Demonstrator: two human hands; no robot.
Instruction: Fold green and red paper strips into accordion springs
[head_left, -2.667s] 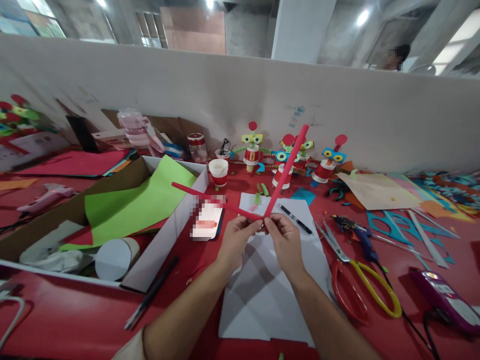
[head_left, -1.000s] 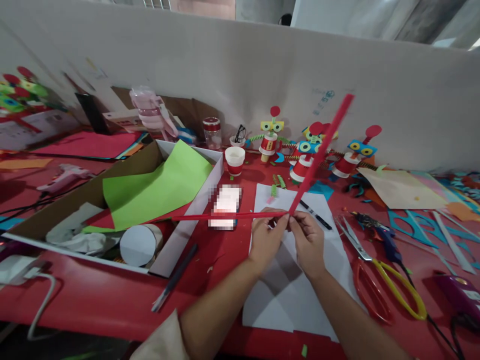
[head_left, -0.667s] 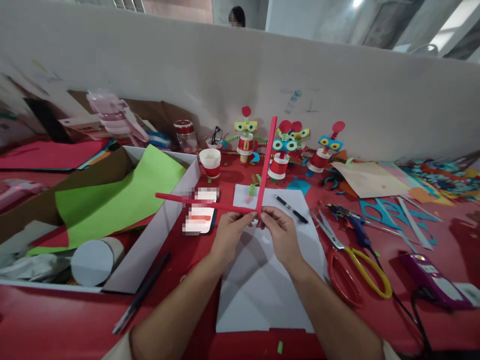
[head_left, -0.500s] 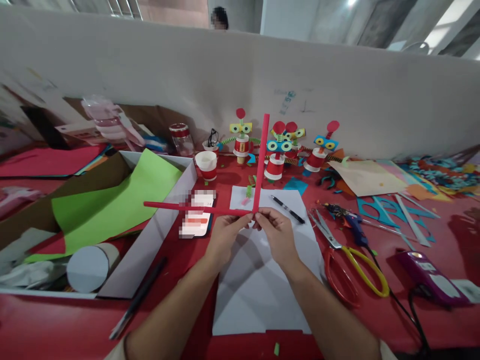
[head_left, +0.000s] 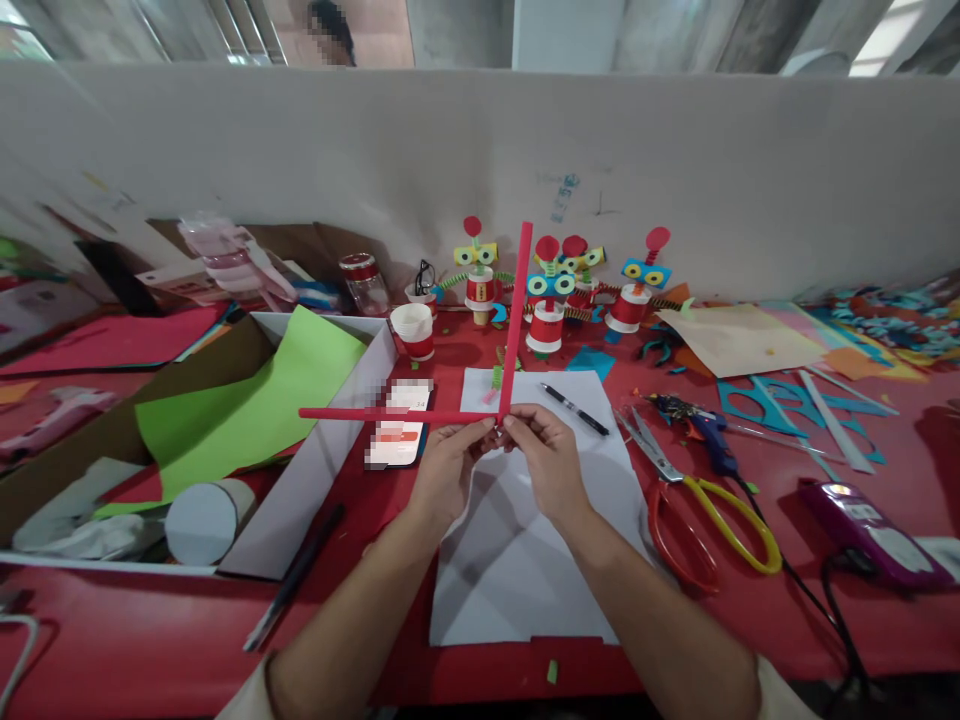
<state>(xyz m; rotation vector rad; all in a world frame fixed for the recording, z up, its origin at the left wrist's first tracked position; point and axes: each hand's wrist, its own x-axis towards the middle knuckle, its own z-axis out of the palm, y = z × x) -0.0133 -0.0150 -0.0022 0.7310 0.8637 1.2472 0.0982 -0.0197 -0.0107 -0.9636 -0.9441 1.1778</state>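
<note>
Two red paper strips meet at a corner between my fingertips, forming an L shape. One red paper strip (head_left: 405, 416) reaches out to the left, over a lit phone (head_left: 397, 445). The other, an upright red paper strip (head_left: 517, 310), points away from me toward the wall. My left hand (head_left: 450, 455) pinches the corner from the left, and my right hand (head_left: 544, 450) pinches it from the right. Both hands are closed on the strips above white paper sheets (head_left: 525, 590). The exact joint is partly hidden by my thumbs.
Scissors (head_left: 697, 500), a glue gun (head_left: 705, 430) and a pen (head_left: 577, 410) lie to the right. A box (head_left: 322, 460) holding green paper is at left. Several paper-cup figures (head_left: 547, 325) and stacked cups (head_left: 412, 330) stand by the wall (head_left: 375, 160). A purple device (head_left: 874, 535) sits far right.
Both hands still pinch the strips' corner, which sits slightly more to the left and higher. The view has shifted a little; the person beyond the wall appears further left.
</note>
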